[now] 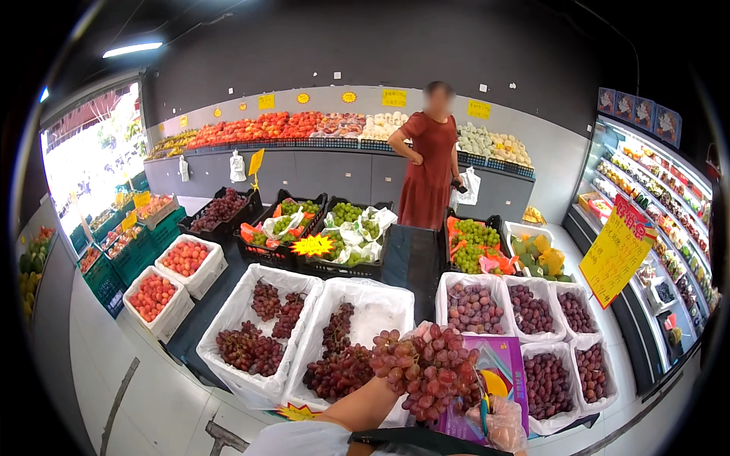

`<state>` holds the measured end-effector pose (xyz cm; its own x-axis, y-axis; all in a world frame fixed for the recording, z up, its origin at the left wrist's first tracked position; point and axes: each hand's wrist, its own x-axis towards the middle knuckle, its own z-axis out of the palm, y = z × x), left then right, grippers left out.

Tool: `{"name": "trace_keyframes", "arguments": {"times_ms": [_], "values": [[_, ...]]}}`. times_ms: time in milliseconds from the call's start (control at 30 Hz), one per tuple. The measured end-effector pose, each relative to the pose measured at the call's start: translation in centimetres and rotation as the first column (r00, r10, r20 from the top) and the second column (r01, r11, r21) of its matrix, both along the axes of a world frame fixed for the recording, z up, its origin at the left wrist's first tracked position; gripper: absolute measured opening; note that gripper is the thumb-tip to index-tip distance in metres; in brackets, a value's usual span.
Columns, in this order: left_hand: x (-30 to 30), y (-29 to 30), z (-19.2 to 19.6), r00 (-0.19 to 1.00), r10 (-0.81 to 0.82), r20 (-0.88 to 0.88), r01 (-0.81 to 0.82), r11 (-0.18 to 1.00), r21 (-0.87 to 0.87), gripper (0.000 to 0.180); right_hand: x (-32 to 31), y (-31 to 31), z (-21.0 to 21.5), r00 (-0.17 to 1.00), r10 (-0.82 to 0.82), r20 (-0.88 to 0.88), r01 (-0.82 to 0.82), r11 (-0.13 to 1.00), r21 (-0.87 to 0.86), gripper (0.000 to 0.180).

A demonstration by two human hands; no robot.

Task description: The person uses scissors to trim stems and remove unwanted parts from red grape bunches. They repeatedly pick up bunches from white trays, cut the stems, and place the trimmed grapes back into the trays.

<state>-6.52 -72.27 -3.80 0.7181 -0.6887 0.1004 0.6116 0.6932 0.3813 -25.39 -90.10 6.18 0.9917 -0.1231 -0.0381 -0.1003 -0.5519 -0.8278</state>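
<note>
My left hand [417,331], mostly hidden behind the fruit and in what looks like a clear plastic glove, holds up a large bunch of red grapes [430,368]. Close beside it, my right hand [506,424], in a clear plastic glove, is closed round scissors [484,410] with a teal handle. Their blades point up at the bunch's right side. Behind and below the bunch lies a purple box [511,357]. Left of it, a white paper-lined crate [388,300] contains more red grape bunches [342,368].
Another lined crate [251,285] of grapes stands at left. Small plum boxes [547,380] sit at right, near a yellow price sign [617,254]. Black crates of green grapes [350,216] stand behind. A person in a red dress [430,167] stands beyond. A refrigerated display [654,205] lines the right.
</note>
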Motion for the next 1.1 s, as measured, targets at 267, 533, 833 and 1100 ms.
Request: {"name": "trace_keyframes", "arguments": {"times_ms": [267,533,833,1100], "values": [[0.3,0.0,-0.8,0.998,-0.007,-0.054,0.008,1.0,0.014,0.038,0.3,0.1,-0.9,1.0,-0.007,-0.004,0.006,0.99,-0.144,0.026],[0.9,-0.1,-1.1,0.994,-0.082,0.068,0.093,0.981,-0.17,0.038,0.4,0.0,-1.9,0.995,-0.054,-0.085,0.055,0.998,0.015,0.026],[0.9,0.2,-1.0,0.988,-0.152,0.041,0.156,0.98,-0.125,0.046,0.6,0.0,-2.5,0.987,-0.079,-0.141,0.101,0.982,0.161,0.025],[0.1,0.7,1.0,0.995,-0.083,0.048,0.081,0.996,0.04,0.041,0.0,-0.3,-3.3,0.982,-0.096,-0.16,0.131,0.965,0.225,0.024]]}}
